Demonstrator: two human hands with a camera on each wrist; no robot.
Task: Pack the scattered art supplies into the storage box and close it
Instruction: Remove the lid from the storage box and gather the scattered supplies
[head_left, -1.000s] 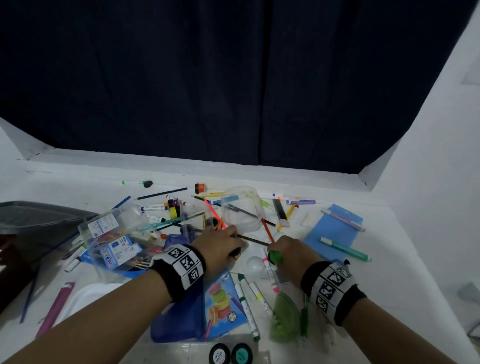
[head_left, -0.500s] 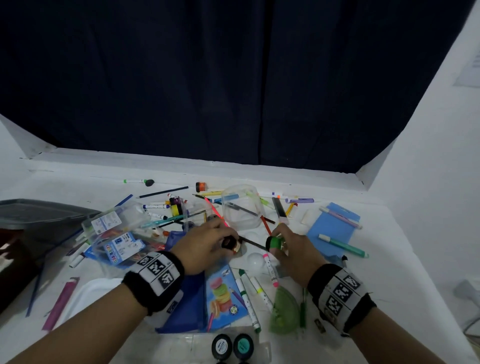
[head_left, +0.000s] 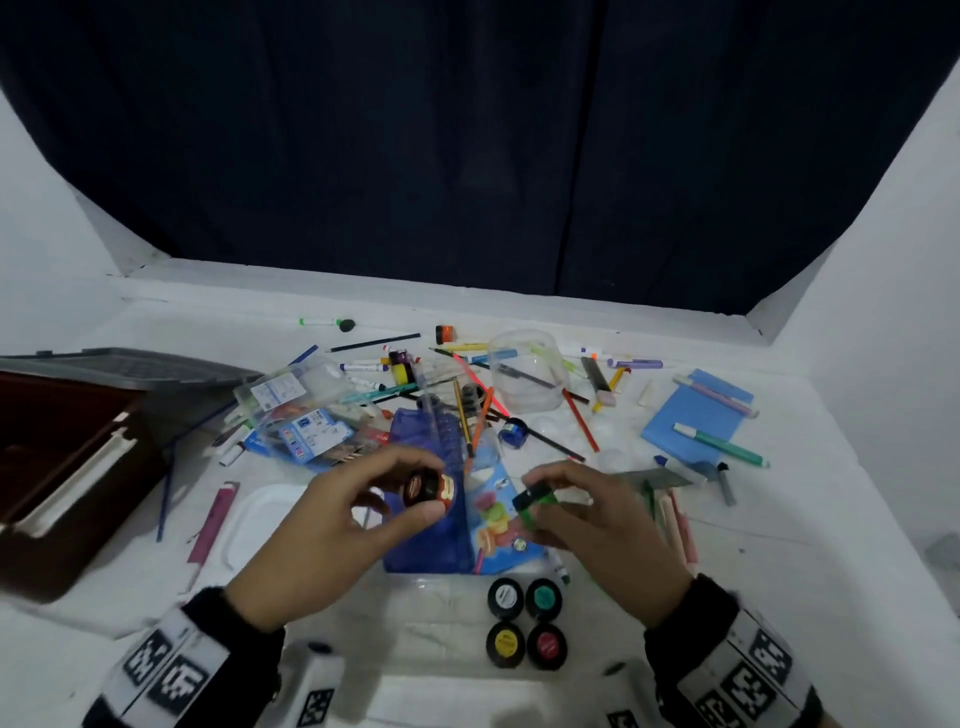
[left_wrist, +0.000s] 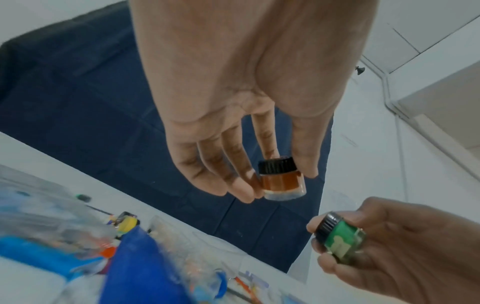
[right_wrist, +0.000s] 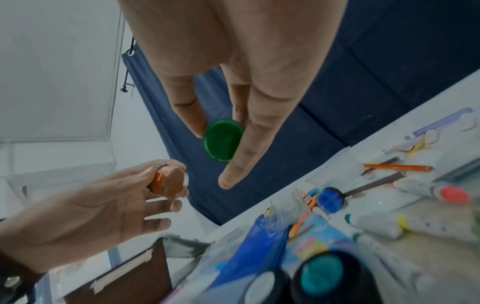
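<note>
A dark blue curtain (head_left: 467, 145) is hanging behind a white table (head_left: 810, 551) that is carrying a spread of pens, pencils and markers. The storage box (head_left: 62, 467), dark brown, is sitting open at the table's left edge with its grey lid (head_left: 124, 366) leaning behind it.

The left hand (head_left: 332, 525) is hovering above the table, pinching an orange jar (head_left: 428, 487) with a black cap between thumb and fingertips; the left wrist view is showing the jar (left_wrist: 281, 178) with its cap toward the palm. The right hand (head_left: 597, 525) is hovering just beside it, gripping a green jar (head_left: 535, 501), also black-capped, in thumb and fingers. In the right wrist view the green jar's base (right_wrist: 223, 140) is facing the camera, held between the fingers. The two jars are near each other but apart.

Under the hands a blue pouch (head_left: 431, 530) is lying beside a colourful booklet (head_left: 496, 512). Four black-lidded jars (head_left: 525, 621) are standing in a square nearer the person. A clear tub (head_left: 527, 371) is lying among the pencils farther back, and a blue folder (head_left: 696, 415) is lying to the right with a green pen (head_left: 719, 444) across it. A pink pen (head_left: 213, 519) is lying near the box.
</note>
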